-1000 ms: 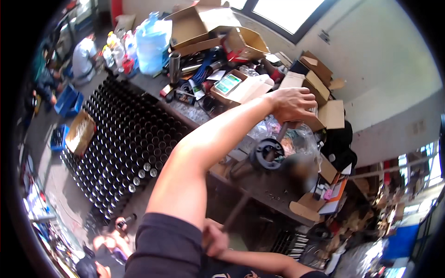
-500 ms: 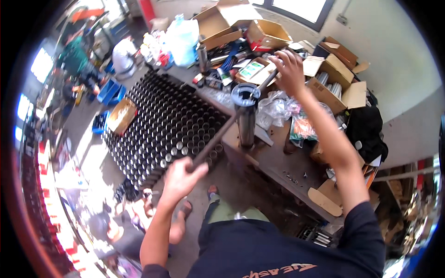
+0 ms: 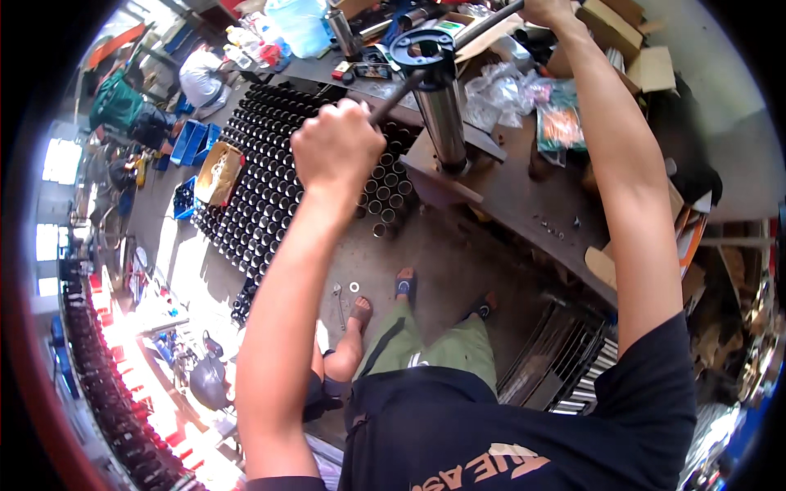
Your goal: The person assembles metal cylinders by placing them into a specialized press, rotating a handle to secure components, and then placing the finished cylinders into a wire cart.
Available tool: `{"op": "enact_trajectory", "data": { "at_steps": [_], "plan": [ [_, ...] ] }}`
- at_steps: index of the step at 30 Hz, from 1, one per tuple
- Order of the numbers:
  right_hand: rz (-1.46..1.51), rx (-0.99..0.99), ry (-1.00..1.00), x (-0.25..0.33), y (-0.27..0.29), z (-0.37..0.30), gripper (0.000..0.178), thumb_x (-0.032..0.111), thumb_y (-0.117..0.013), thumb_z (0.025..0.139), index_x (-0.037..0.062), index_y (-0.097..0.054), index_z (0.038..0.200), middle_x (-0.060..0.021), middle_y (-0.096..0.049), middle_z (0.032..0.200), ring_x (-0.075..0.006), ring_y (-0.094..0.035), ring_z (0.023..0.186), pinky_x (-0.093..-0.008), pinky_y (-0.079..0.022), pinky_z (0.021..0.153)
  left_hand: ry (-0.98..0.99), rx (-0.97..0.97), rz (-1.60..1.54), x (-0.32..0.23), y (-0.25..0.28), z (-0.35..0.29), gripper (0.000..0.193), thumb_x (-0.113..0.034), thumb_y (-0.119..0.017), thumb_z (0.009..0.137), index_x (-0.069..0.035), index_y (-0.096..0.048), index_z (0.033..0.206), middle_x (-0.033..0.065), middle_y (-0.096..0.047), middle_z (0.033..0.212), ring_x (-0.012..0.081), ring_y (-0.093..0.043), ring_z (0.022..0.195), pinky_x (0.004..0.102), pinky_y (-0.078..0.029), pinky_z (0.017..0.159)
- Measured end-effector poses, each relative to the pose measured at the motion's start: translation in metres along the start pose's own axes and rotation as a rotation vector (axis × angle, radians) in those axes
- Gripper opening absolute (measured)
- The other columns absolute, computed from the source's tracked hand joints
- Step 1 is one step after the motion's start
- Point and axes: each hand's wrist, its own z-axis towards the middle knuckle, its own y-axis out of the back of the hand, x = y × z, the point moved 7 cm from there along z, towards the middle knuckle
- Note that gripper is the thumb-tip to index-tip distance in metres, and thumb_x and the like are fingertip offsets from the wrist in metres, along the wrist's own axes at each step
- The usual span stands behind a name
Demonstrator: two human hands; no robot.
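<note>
A long dark metal bar (image 3: 485, 29) slants through a round dark ring-shaped head (image 3: 422, 51) on top of a shiny upright metal cylinder (image 3: 442, 123). The cylinder stands at the corner of a dark workbench (image 3: 512, 204), beside a flat metal plate. On the near-left part of the bar, my left hand (image 3: 340, 151) is closed in a fist. My right hand (image 3: 550, 10) grips its far-right end; the top edge of the picture cuts off part of this hand.
Rows of black tubes (image 3: 270, 172) stand on the floor at left. Plastic bags (image 3: 499, 98), small metal parts and open cartons (image 3: 614, 33) crowd the bench. A wrench (image 3: 340, 307) and a ring (image 3: 354, 287) lie by a crouching person's foot (image 3: 360, 311). More people work far left.
The view has shifted, so the cylinder sits higher in the picture. My left hand has come nearer to the ring head and closed tighter; my right hand is farther from it.
</note>
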Motion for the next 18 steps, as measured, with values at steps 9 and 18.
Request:
{"op": "enact_trajectory", "data": {
  "at_steps": [9,18],
  "plan": [
    [-0.113,-0.082,-0.401,-0.043,0.069,-0.133,0.018,0.018,-0.066,0.076,0.0149,-0.078,0.089,-0.014,-0.074,0.098,-0.031,-0.072,0.094,-0.0427,-0.058,0.083,-0.432,-0.359,-0.134,0.045,-0.041,0.062,0.031,-0.037,-0.063,0.089,-0.008,-0.063,0.08,0.0156,-0.069,0.075,0.04,-0.068,0.067,0.0504,-0.055,0.062],
    [-0.146,-0.124,-0.618,0.043,0.154,-0.257,0.027,0.034,-0.069,0.084,0.0136,-0.077,0.1,-0.0156,-0.073,0.108,-0.0322,-0.07,0.104,-0.0417,-0.056,0.089,-0.708,-0.42,-0.297,0.043,-0.088,0.143,0.029,-0.045,-0.066,0.085,-0.016,-0.066,0.083,0.0105,-0.071,0.082,0.038,-0.07,0.074,0.0488,-0.056,0.066]
  ]
}}
